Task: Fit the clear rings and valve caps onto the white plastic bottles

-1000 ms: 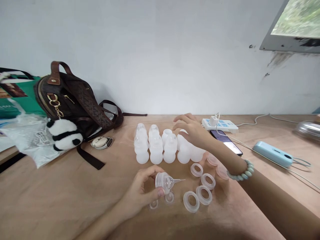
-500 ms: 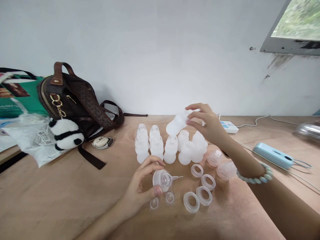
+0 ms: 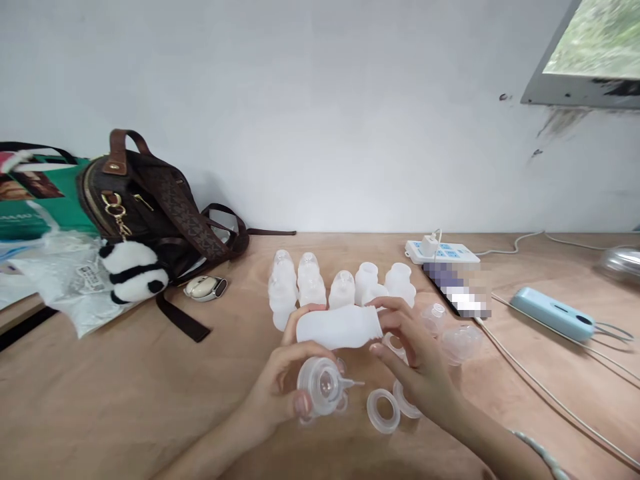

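Note:
My left hand is closed around a clear feeding-bottle top, a threaded collar with a thin spout pointing right. Just above it, my right hand grips a milky white plastic bottle by its threaded neck. The bottle lies on its side in the air, its base end against the fingers of my left hand. Behind stand several white bottles, some with clear tops on. Clear rings lie below my right hand, which covers some. Clear domed caps sit to its right. Small clear pieces are partly hidden under my left hand.
At the left stand a brown backpack with a panda charm, a green bag and a mouse. A power strip, a phone, a cable and a light blue device are at the right.
My right hand has brought the white bottle down and toward me from above the row, turned level beside my left hand. The phone and power strip are now uncovered.

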Demonstrator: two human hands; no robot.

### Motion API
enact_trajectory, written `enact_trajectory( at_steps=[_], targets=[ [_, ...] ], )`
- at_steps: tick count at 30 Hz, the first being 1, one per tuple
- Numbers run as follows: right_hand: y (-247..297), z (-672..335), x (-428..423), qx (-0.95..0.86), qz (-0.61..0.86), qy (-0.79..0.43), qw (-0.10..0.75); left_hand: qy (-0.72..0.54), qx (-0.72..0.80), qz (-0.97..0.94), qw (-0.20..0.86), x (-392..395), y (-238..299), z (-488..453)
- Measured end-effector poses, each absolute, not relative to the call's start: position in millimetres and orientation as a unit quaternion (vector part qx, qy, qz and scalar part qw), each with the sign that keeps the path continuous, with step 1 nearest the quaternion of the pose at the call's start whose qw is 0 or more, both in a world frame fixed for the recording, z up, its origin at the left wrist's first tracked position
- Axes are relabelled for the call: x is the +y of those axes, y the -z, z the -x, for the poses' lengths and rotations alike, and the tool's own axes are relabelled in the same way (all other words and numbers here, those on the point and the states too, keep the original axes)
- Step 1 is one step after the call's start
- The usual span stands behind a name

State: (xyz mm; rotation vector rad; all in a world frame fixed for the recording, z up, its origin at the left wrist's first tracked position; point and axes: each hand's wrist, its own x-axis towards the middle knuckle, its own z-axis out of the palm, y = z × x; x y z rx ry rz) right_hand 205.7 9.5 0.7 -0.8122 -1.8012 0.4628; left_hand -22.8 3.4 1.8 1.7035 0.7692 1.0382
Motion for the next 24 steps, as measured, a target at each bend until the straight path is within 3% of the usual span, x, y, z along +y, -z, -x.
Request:
enact_trajectory(
  at_steps=[4, 10, 14, 21, 24],
  targets=[
    [10, -207, 6, -0.782, 0.319, -0.03, 0.534, -0.466, 0.318, -0.659, 0.498, 4, 4, 21],
    [5, -203, -16, -0.865, 0.23, 0.148, 0.421, -0.413, 0.31, -0.686, 0.512, -7, 15, 17],
    [0, -204, -19, -0.866, 0.235, 0.136, 0.42, -0.411, 0.302, -0.679, 0.528, -7, 20, 17],
    [-4, -221, 7, -0.771, 0.323, 0.024, 0.548, -0.446, 0.365, -0.65, 0.496, 2, -3, 19],
    [-5, -226, 16, -0.759, 0.339, -0.035, 0.555, -0.462, 0.348, -0.605, 0.547, 4, -5, 19]
  ],
)
